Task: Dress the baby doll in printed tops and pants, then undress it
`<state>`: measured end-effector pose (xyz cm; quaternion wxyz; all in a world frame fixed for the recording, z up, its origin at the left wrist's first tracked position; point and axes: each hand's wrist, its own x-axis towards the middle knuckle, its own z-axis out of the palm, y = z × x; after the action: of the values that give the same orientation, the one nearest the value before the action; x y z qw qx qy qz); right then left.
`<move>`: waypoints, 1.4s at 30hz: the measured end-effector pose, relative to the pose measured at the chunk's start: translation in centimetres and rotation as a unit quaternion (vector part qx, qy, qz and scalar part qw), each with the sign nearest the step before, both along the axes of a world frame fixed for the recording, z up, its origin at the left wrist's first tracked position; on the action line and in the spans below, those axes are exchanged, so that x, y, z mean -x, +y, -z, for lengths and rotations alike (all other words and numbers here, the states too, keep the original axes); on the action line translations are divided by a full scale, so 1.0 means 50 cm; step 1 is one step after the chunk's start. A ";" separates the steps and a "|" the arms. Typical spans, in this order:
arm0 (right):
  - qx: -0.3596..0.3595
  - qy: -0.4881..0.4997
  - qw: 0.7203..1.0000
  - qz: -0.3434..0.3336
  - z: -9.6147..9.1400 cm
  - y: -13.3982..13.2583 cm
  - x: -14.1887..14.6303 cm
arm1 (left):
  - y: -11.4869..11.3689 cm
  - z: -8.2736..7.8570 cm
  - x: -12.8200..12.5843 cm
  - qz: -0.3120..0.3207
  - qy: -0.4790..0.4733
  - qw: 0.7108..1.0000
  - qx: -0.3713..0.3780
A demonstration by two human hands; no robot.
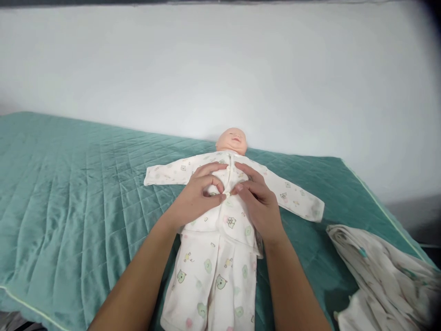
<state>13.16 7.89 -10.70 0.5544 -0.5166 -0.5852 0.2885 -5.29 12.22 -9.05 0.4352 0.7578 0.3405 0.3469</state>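
A baby doll [232, 140] lies on its back, dressed in a white printed jacket [232, 223] and matching trousers [220, 280]. Both sleeves stretch out to the sides. At the middle of the jacket front, my left hand [203, 186] pinches the cloth edge beside a small pale button [227, 195]. My right hand [258, 195] has its thumb and fingers closed on the opposite side of that button. The fingertips of both hands nearly meet there, and the buttonhole is hidden. Higher up, the front edges of the jacket meet below the doll's neck.
A green quilted cover [86, 184] lies under the doll, with a pale piped edge at the right. Crumpled white printed cloth [382, 276] lies at the lower right. Behind the doll's head rises a plain white wall [213, 69].
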 end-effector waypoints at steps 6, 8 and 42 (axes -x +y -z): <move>-0.003 0.000 1.000 0.018 -0.001 0.002 0.004 | 0.001 0.001 0.000 0.000 0.005 1.000 -0.013; -0.013 -0.007 1.000 0.008 0.000 0.002 0.002 | 0.001 0.002 -0.001 -0.003 0.009 1.000 -0.021; 0.083 0.380 0.908 0.157 0.003 0.014 -0.032 | 0.005 0.013 -0.001 -0.019 -0.078 0.997 0.024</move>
<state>14.76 8.59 -10.84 0.7279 -0.4971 -0.2155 0.4203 -5.24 12.48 -9.70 0.4716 0.7116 0.3278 0.4047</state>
